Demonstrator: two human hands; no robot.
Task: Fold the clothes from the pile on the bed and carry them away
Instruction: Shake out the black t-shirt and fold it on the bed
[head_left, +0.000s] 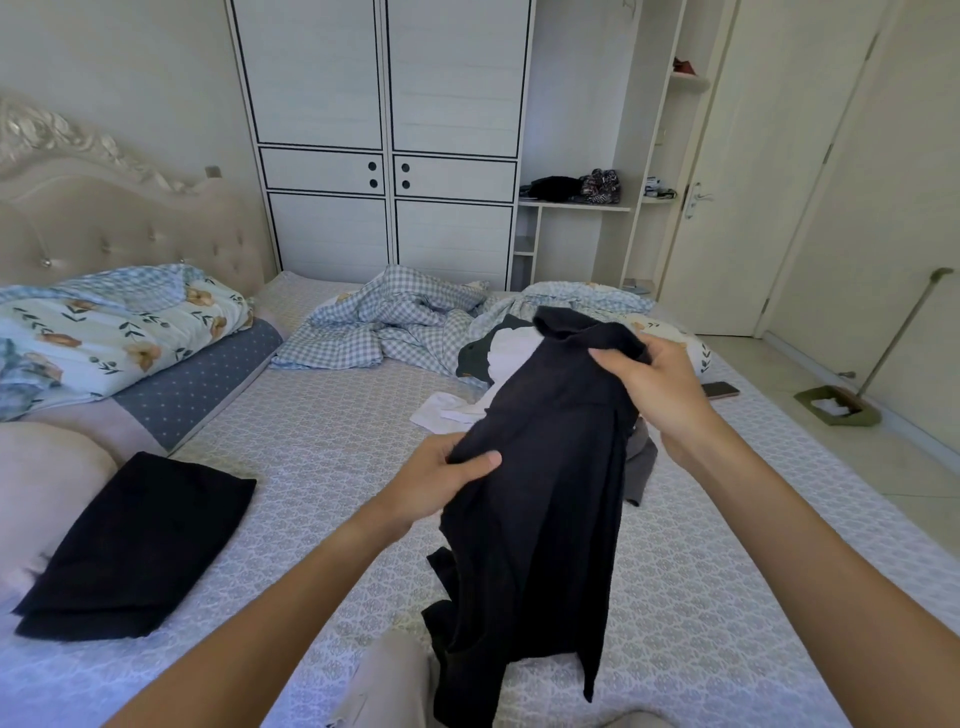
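Both hands hold a dark navy, nearly black soft knit garment (540, 499) up over the patterned pale-grey bedspread (311, 467). The left hand (441, 483) pinches one edge of it, thumb on top and fingers curled underneath, where the cloth hides them. The right hand (654, 384), at about 1 o'clock from the left, grips the upper end with its fingers curled round a bunched fold; the fingertips are buried in the fabric. The garment hangs slack between and below the hands, and its lower end runs down to the bottom edge of the view, so what kind of garment it is cannot be told — sleeves or legs are not clear.

Behind the garment, at 12 o'clock, lies the pile of unfolded clothes (498, 353): white and dark pieces, largely covered by the held cloth, with a white piece (441, 410) spread flat at its near side and a grey piece (641, 462) showing below the right wrist. At 9 o'clock from the hands a folded black garment (140, 545) lies flat on the bedspread, well apart from the pile. A rumpled blue-and-white checked duvet (389, 322) lies beyond the pile. A dark phone (719, 389) lies near the bed's right edge, half hidden by the right hand. At the bottom edge — a beige cloth shape (389, 680), cut off and hard to identify.
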